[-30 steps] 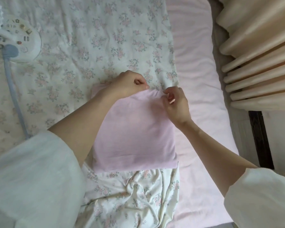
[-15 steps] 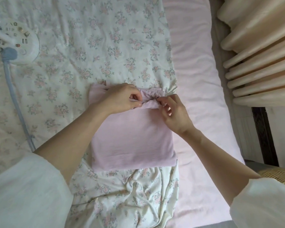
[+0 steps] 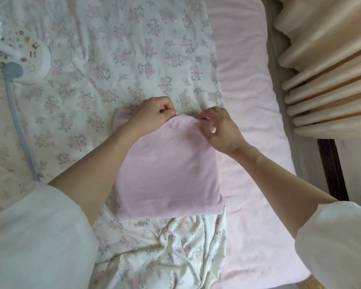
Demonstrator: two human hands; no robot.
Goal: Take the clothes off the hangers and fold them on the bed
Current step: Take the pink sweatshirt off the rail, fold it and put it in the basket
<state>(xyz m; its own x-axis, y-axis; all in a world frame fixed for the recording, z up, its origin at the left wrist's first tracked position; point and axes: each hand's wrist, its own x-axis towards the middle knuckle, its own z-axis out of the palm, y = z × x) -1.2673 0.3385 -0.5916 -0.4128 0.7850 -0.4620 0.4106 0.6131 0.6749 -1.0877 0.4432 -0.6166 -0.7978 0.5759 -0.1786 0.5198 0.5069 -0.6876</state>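
A pale pink garment [image 3: 167,170] lies folded into a rough rectangle on the floral quilt [image 3: 117,59] in the middle of the bed. My left hand [image 3: 152,114] pinches the garment's far edge near its left part, fingers curled. My right hand [image 3: 219,128] pinches the same far edge at the right corner. Both forearms reach over the garment from the near side. No hanger is in view.
A white round device [image 3: 27,57] with a grey-blue hose [image 3: 19,130] lies on the quilt at the far left. A pink sheet [image 3: 250,105] covers the bed's right side. Cream pleated curtains [image 3: 331,69] hang at the right. The quilt is bunched at the near edge [image 3: 171,247].
The garment's far edge was drawn toward me and bunched half a second ago; now it is spread back out flat, with both hands moved away from me again along that edge.
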